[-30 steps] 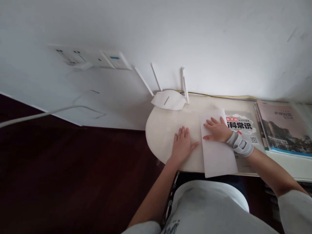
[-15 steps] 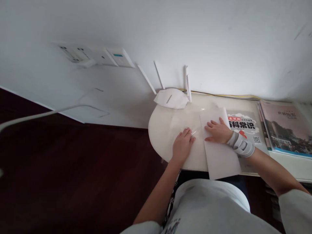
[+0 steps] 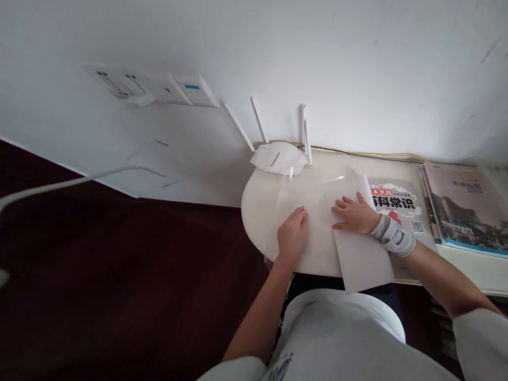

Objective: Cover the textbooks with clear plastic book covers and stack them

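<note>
My right hand [image 3: 352,212] lies flat with fingers spread on a white sheet [image 3: 363,262], pressing it down. This sheet partly covers a grey book [image 3: 397,206] with a printed cover. My left hand [image 3: 292,235] is closed, its thumb pressed against the curled fingers, over the rounded end of the white table [image 3: 260,211]. A clear plastic film [image 3: 315,185], showing mainly by its glints, spreads left from the white sheet to my left hand, which seems to pinch its edge. The exact grip is hard to see.
A white router [image 3: 280,159] with upright antennas stands at the back by the wall. Thin cables [image 3: 369,155] run along the table's rear edge. Stacked books [image 3: 468,206] lie at the right. Wall sockets [image 3: 151,87] and a hanging white cable [image 3: 79,182] are at the left.
My left hand has gone from flat, extended fingers to a closed pinch and shifted slightly left. Glints on the film have moved and lifted toward the router. My right hand stays nearly still.
</note>
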Demonstrator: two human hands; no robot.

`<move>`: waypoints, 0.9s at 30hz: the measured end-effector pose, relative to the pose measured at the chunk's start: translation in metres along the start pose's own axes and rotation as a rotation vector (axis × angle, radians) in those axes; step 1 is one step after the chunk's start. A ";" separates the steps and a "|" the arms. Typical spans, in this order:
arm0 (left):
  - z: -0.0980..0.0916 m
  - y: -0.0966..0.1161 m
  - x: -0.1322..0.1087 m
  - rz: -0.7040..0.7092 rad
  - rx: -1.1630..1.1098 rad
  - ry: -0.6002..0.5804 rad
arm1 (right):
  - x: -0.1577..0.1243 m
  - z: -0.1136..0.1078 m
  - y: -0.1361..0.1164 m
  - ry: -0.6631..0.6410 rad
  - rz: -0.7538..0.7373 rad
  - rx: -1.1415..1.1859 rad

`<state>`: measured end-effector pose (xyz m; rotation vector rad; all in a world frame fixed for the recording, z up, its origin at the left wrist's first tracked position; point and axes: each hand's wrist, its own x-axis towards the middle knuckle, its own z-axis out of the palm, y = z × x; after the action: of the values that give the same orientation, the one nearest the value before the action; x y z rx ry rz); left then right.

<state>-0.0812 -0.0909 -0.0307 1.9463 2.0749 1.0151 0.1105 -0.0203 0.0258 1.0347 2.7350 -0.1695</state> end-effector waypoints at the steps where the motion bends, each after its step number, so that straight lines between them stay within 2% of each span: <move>1: -0.001 -0.001 0.000 0.020 0.008 0.002 | 0.003 0.002 -0.002 0.015 -0.017 0.010; 5: -0.003 -0.001 -0.004 0.133 0.085 -0.030 | 0.017 0.009 -0.012 0.125 -0.040 0.089; 9: -0.005 0.003 -0.017 0.308 0.102 -0.269 | 0.022 0.007 -0.010 0.330 -0.041 0.228; 11: -0.006 0.005 -0.022 0.321 0.144 -0.357 | 0.017 0.003 -0.003 0.427 -0.047 0.266; 14: -0.007 0.009 -0.024 0.303 0.168 -0.381 | 0.008 0.000 0.010 0.492 -0.054 0.311; 16: -0.008 0.011 -0.024 0.308 0.133 -0.369 | 0.005 0.001 0.016 0.458 -0.040 0.320; 18: -0.007 0.012 -0.023 0.311 0.136 -0.354 | 0.006 0.004 0.017 0.366 -0.013 0.277; 22: 0.002 0.008 -0.025 0.246 0.259 -0.332 | 0.011 0.009 0.011 0.179 -0.021 0.117; 27: 0.009 0.001 -0.025 0.198 0.199 -0.245 | 0.012 0.003 0.001 0.092 -0.101 0.043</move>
<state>-0.0713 -0.1107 -0.0458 2.2775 1.9424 0.5777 0.1031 -0.0124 0.0199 0.9382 2.8808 -0.2014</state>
